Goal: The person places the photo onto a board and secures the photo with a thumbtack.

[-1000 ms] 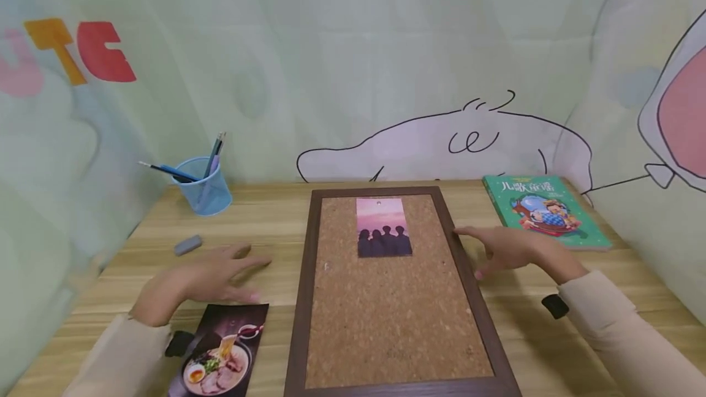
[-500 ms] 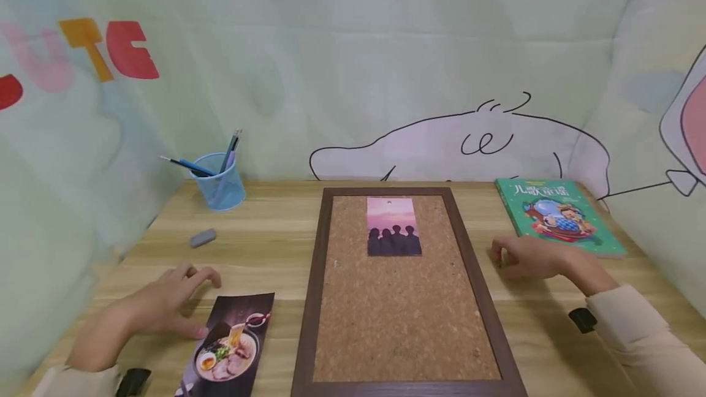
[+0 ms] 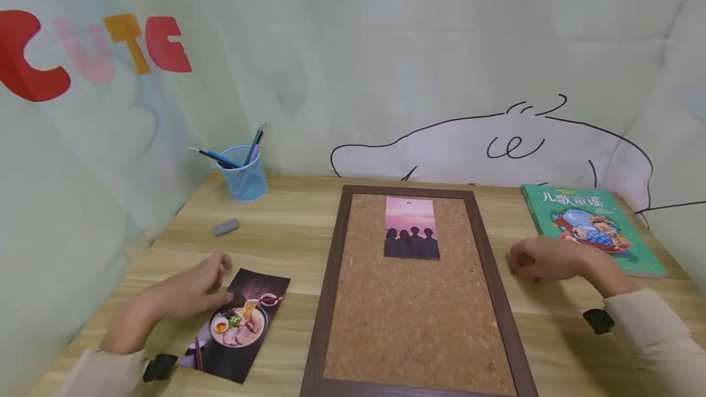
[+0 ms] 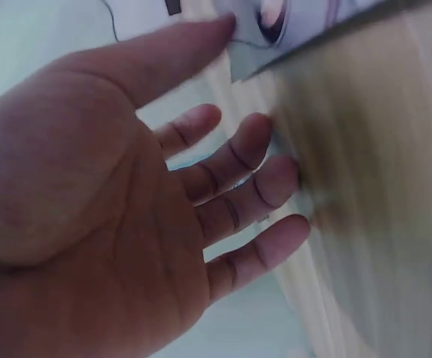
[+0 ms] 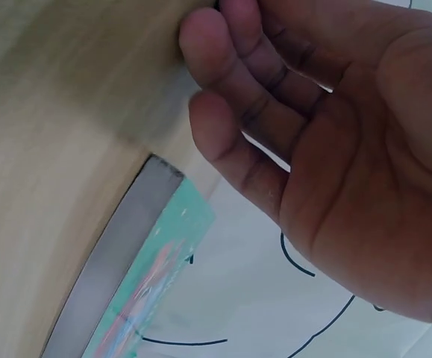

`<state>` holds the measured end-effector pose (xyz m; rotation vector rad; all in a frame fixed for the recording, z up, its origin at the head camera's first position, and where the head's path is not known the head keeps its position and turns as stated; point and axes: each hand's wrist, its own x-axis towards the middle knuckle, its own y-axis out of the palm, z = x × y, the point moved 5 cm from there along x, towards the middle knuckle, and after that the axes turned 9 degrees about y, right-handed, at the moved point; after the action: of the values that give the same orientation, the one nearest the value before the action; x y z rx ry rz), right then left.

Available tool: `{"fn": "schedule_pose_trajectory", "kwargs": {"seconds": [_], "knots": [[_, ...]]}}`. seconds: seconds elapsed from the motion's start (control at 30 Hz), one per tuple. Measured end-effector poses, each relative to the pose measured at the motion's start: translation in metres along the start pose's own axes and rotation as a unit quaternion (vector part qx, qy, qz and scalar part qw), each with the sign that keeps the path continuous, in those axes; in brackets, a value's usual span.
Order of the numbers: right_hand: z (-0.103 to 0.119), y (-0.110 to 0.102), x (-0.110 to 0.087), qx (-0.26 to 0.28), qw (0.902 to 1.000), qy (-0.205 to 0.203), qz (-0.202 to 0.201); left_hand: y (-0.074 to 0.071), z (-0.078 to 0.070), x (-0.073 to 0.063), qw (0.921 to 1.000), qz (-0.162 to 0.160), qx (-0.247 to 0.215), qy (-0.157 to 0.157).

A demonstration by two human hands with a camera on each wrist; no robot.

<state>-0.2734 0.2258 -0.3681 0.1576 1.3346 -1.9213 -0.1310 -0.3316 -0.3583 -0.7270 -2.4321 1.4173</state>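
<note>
With my left hand (image 3: 184, 293) I do not grip anything: the fingers are bent loosely, and the thumb lies on the left edge of the ramen photo (image 3: 241, 351), touching it as it seems. My right hand (image 3: 551, 260) is low over the table (image 3: 292, 219), to the right of the corkboard (image 3: 410, 317) and apart from its frame. Its fingers are curled downward; the thumb and index tips are hidden, so I cannot tell whether I pinch some small thing there.

The ramen photo lies flat on the wood-grain table, left of the corkboard and not touching it, turned at an angle. It shows a bowl with noodles, meat and half an egg on a dark ground.

The corkboard lies between my hands, with a dark brown wooden frame. Near its far end is the sunset photo (image 3: 410, 228), upright to my eyes, with four dark silhouettes under a pink sky and a small pin at its top.

Beyond my left hand is a grey eraser (image 3: 226, 227), and farther a light blue mesh cup (image 3: 246, 182) with pens leaning in it. Just beyond my right hand lies a green book (image 3: 551, 213), face up. Behind the table hangs a pale green printed cloth (image 3: 353, 78).
</note>
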Motion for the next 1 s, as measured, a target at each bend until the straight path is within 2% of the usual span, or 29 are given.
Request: {"fn": "schedule_pose_trajectory", "kwargs": {"seconds": [0.13,0.23,0.37,0.47,0.57,0.73,0.83,1.0], "knots": [[-0.002,-0.001,-0.006,0.024,0.9996,0.007,0.016,0.001,-0.001,0.010,0.9990,0.033,-0.008,-0.030],[-0.002,-0.001,-0.008,0.056,0.9979,0.010,0.030,0.000,-0.002,0.013,0.9979,0.051,-0.009,-0.039],[0.001,-0.004,-0.007,0.071,0.9967,-0.019,0.033,-0.001,-0.001,0.013,0.9967,0.057,-0.004,-0.058],[0.001,-0.007,-0.006,0.060,0.9969,-0.043,0.028,0.000,-0.002,0.013,0.9968,0.051,-0.003,-0.062],[0.000,-0.007,-0.005,0.053,0.9969,-0.052,0.025,0.001,-0.004,0.014,0.9975,0.051,-0.017,-0.045],[0.001,-0.002,0.000,0.039,0.9964,-0.075,0.004,0.002,-0.005,0.013,0.9952,0.082,-0.049,-0.022],[0.002,0.001,0.001,0.018,0.9942,-0.102,-0.028,0.002,-0.004,0.013,0.9929,0.099,-0.062,-0.019],[0.004,-0.001,0.003,-0.014,0.9875,-0.126,-0.094,-0.002,-0.006,0.011,0.9916,0.107,-0.068,0.027]]}}
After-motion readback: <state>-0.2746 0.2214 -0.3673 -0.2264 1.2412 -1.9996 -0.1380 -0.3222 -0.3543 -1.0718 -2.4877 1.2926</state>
